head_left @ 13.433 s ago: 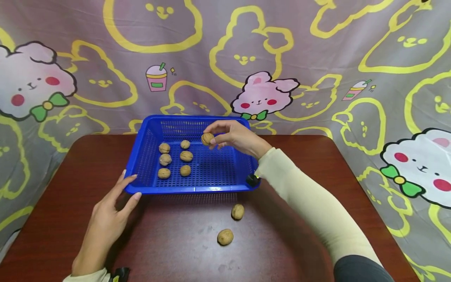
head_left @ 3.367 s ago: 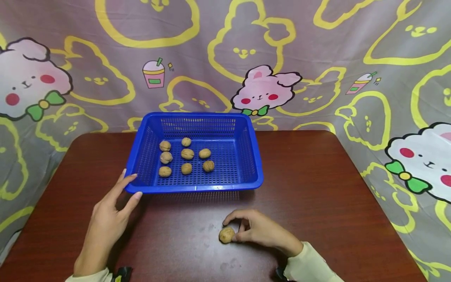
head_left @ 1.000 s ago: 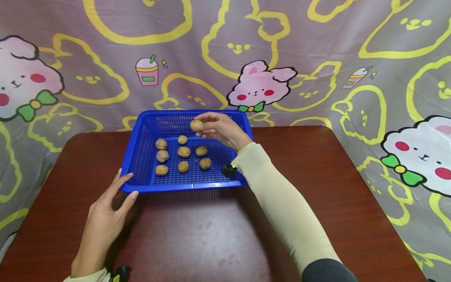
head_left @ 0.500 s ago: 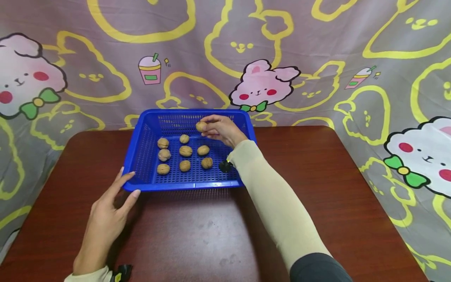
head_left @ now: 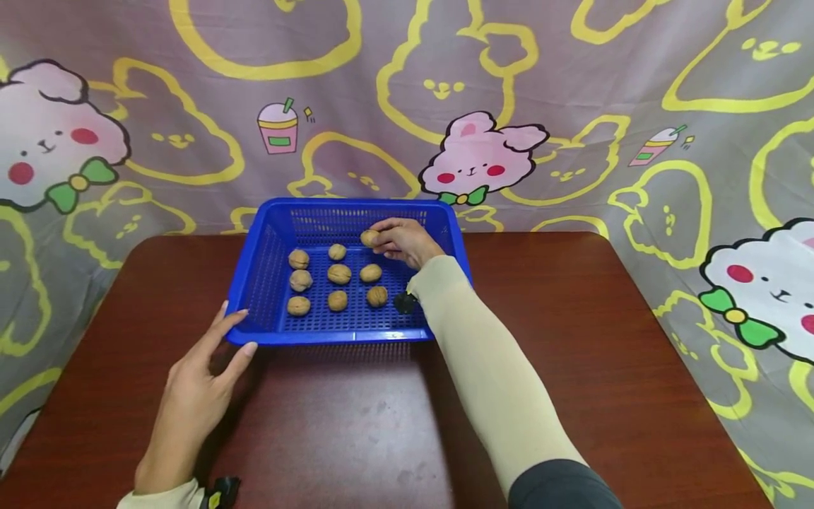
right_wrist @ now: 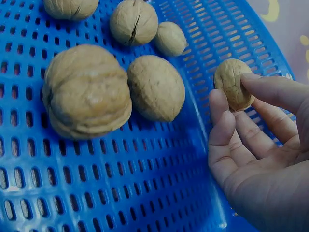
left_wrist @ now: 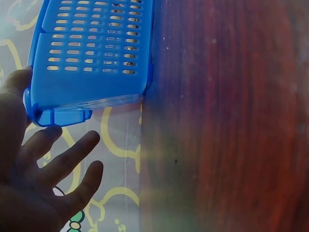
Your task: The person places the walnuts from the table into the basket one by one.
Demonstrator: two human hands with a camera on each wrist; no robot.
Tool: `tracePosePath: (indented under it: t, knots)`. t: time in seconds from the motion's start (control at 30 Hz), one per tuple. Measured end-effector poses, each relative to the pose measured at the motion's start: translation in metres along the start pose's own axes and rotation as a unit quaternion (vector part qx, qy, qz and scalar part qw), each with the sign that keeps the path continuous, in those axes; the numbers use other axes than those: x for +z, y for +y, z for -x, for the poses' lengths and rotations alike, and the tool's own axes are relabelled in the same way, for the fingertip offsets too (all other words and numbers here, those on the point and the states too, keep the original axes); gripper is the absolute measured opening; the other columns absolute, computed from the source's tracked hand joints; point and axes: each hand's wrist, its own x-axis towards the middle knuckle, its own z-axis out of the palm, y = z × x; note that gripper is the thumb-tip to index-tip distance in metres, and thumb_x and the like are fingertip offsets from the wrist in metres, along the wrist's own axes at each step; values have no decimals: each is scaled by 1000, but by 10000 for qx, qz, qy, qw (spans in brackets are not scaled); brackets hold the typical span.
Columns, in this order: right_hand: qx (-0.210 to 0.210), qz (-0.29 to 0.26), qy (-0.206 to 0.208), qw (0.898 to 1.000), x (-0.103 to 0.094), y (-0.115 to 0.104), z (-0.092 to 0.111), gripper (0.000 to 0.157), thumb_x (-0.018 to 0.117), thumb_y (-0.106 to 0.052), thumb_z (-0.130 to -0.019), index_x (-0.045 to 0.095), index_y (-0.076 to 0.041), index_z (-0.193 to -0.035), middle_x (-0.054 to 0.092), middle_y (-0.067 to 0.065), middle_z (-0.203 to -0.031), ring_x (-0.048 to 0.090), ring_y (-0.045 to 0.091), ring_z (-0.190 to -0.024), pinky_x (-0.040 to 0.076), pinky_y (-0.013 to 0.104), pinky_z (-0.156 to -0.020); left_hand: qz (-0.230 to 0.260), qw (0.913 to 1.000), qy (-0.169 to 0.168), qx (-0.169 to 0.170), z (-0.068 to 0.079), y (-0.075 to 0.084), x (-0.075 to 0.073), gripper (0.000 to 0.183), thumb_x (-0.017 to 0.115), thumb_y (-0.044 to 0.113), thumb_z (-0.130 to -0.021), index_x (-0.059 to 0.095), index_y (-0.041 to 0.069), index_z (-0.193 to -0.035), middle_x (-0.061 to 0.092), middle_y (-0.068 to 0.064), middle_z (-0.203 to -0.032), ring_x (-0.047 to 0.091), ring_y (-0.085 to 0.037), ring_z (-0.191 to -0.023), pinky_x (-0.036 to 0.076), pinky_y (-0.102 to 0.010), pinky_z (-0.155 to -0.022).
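A blue plastic basket (head_left: 352,337) with slotted walls stands on the table, several walnuts (head_left: 339,274) lying on its floor in rough columns. My right hand (head_left: 407,242) pinches one walnut (right_wrist: 233,85) between thumb and fingertips. It is low inside the basket near the back wall, behind the two walnuts of the third column. My left hand (head_left: 197,385) holds the basket's front left corner, thumb at the front rim and index finger over the side rim. In the left wrist view the other fingers of the left hand (left_wrist: 43,179) spread out below the rim.
The dark red wooden table (head_left: 572,339) extends around the basket on both sides and in front. A grey curtain (head_left: 356,106) with yellow outlines and cartoon rabbits hangs close behind the basket. Black wrist devices (head_left: 222,493) show at both cuffs.
The two walnuts earlier on the table are gone from it. My right hand has picked up the last one, carried it over the basket and lowered it; the left hand has stayed.
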Motion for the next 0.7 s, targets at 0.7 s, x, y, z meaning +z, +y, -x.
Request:
tracePosePath:
  t: [0.7]
  knots:
    - [-328, 1000, 285, 9940, 7, 14, -4, 24, 69, 9, -92, 74, 2, -115, 71, 3, -93, 65, 16, -75, 56, 30, -77, -6, 10000, -20, -52, -1, -1, 1, 55, 73, 28, -100, 56, 29, -152, 38, -3, -168, 48, -51, -144, 39, -73, -108]
